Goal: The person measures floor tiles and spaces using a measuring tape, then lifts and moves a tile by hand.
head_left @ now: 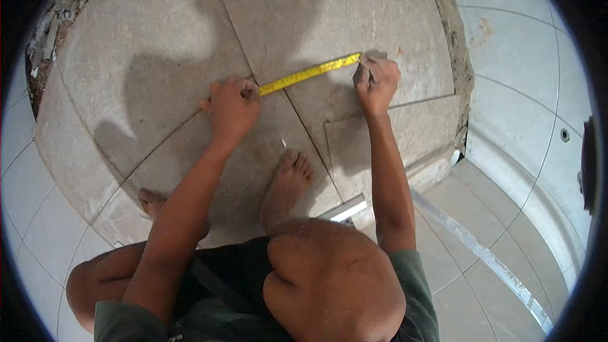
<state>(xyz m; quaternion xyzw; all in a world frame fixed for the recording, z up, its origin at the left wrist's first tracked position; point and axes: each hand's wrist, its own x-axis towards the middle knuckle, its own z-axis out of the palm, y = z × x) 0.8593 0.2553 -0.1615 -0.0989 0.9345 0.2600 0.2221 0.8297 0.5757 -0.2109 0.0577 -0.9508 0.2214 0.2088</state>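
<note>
A yellow tape measure point(310, 74) stretches between my two hands, low over the brownish floor tiles point(278, 19). Its left end goes into the closed fingers of my left hand point(233, 106), near where several tile joints meet. At the right end, my right hand point(378, 82) pinches the tape between thumb and fingers. Whether a tape case sits inside either hand is hidden. Below the right hand, a cut piece of tile point(392, 136) lies with its edges showing.
My bare foot point(291, 180) rests on the tiles between my arms. A long metal strip point(481, 250) lies on the lower floor at right. White wall tiles point(513, 57) rise on the right. Broken rubble point(57, 28) lines the upper left edge.
</note>
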